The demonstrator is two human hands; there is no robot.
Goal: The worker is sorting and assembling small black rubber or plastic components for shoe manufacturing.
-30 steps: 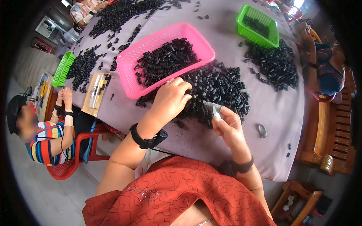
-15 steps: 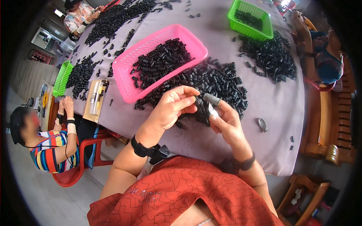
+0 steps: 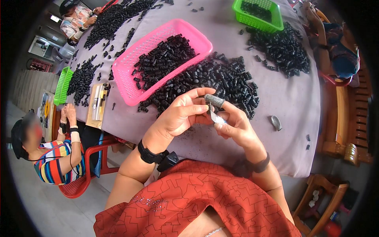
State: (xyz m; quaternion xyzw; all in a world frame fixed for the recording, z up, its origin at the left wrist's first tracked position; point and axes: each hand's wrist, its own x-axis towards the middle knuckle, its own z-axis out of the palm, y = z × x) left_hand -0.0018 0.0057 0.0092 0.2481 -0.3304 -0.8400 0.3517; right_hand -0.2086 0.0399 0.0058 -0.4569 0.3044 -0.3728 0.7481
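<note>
Though raised close together over the worktop (image 3: 294, 108), two bare hands differently set. Left hand (image 3: 179, 116): thumb and forefinger curled nearly to meeting, tips beside the right forefinger; cannot tell whether clamped on a small part, the gap being mostly hidden. Right hand (image 3: 239, 126): thumb and fingers clamped on a small pale blade (image 3: 213, 116), tip angled up toward the left thumb; held short, probably for fine control. Grey finger sleeve (image 3: 215, 100), one, on the right forefinger, set alongside the blade; presumably worn as a guard against the edge.

Black parts (image 3: 233, 79), small and roughly cylindrical, very many: a loose heap on the worktop just beyond both hands, likely so placed for a short reach. Pink basket (image 3: 125, 85), perforated, slanting behind the heap and partly filled with similar pieces; low sides and nearness apt for either hand. Grey curved piece (image 3: 276, 123), one, lying apart at right, resembling the sleeve.

Further off: green basket (image 3: 252, 21) at upper right, with dark pieces inside and another heap (image 3: 284, 51) beside; second green basket (image 3: 63, 87) at far left, near a tan board (image 3: 96, 122). Seated person in a striped top (image 3: 59, 158), left, hands together near the worktop edge.
</note>
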